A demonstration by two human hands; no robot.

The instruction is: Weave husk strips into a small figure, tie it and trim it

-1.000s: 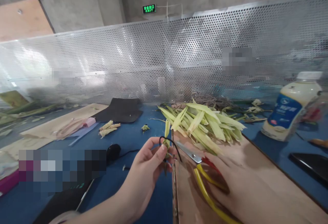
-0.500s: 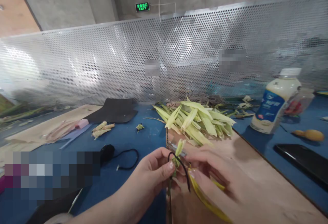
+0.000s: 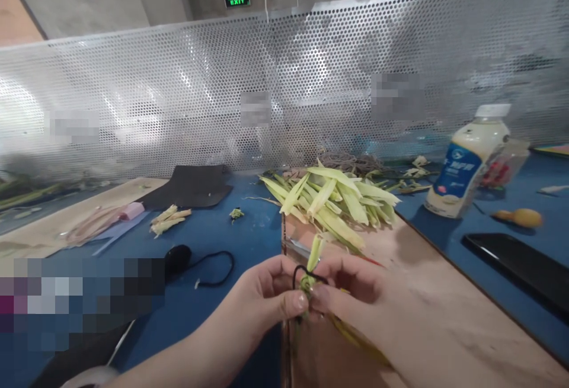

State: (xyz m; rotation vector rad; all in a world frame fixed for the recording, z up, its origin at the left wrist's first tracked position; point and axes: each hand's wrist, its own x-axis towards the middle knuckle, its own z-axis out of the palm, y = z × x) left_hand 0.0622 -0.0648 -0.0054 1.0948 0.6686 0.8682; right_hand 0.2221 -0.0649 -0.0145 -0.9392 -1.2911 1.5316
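Low in the middle of the head view, my left hand [image 3: 271, 296] and my right hand [image 3: 360, 293] meet around a small knotted piece of pale green corn husk [image 3: 316, 250]. Both thumbs and forefingers pinch it from either side. A black cord [image 3: 297, 272] loops round the husk between my fingers; its ends are partly hidden. Beneath my right hand runs a yellow strip [image 3: 362, 340], and I cannot tell whether that hand grips it. A pile of corn husks [image 3: 342, 195] lies just beyond my hands.
A brown board [image 3: 444, 281] lies under my right hand, with a metal blade [image 3: 302, 250] on it. To the right are a milk bottle [image 3: 462, 166], a small gourd [image 3: 524, 217] and a black phone [image 3: 511, 263]. A black cord ball [image 3: 178, 256] sits left. A perforated metal screen [image 3: 200, 103] stands behind.
My right hand has moved left and closed in on the husk beside my left hand. The yellow strip is now more hidden under it. The whole view has shifted slightly.
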